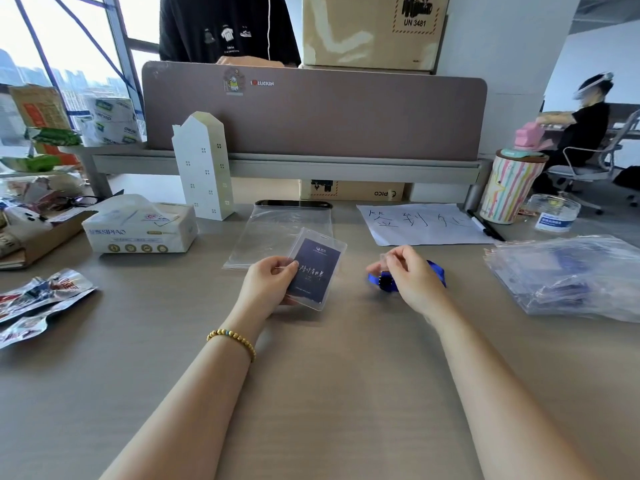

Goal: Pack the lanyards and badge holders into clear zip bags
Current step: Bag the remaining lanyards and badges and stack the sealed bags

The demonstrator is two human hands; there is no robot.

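My left hand (268, 282) grips a clear badge holder (316, 270) with a dark blue card inside, held just above the desk at the centre. To its right, my right hand (410, 271) is closed around a bunched blue lanyard (434, 270), whose ribbon sticks out on both sides of the fingers. An empty clear zip bag (268, 233) lies flat on the desk just behind the badge holder. A stack of clear zip bags (568, 271) with blue contents sits at the right edge.
A tissue pack (138, 226) and a white house-shaped model (204, 164) stand at the back left. A handwritten paper sign (422, 223), a marker (485, 226) and a striped cup (512, 185) are at the back right. Snack wrappers (41, 299) lie left. A divider panel (311, 112) closes the back; a person stands behind it.
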